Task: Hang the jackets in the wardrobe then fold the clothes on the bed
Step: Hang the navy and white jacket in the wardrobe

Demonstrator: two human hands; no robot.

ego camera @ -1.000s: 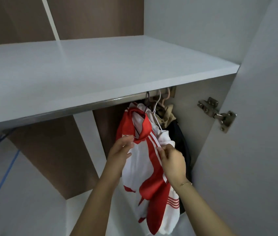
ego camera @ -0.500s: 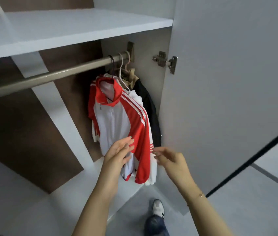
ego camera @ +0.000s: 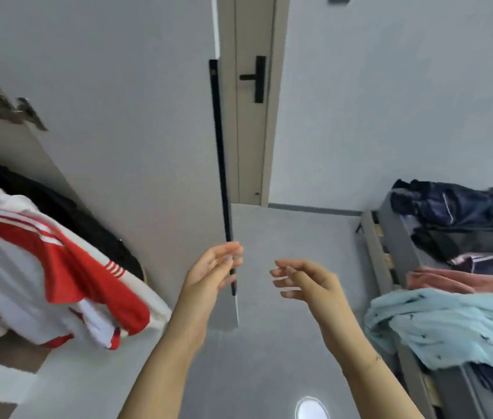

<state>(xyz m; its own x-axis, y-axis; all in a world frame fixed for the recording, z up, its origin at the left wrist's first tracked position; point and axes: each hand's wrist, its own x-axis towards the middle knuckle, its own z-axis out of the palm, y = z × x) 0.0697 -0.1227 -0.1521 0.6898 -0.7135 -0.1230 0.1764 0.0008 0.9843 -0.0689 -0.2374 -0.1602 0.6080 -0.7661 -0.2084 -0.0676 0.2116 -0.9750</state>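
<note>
Both hands are up and holding nothing, left hand [ego camera: 212, 272] and right hand [ego camera: 305, 281] with fingers loosely spread, the red-and-white jacket [ego camera: 58, 276] hanging in the wardrobe off to their left and the pile of clothes [ego camera: 450, 325] on the bed [ego camera: 390, 237] to their right.

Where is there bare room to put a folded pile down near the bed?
The grey floor between the wardrobe door and the bed frame is bare. The bed is crowded: navy garment, pink cloth, light blue cloth.
</note>
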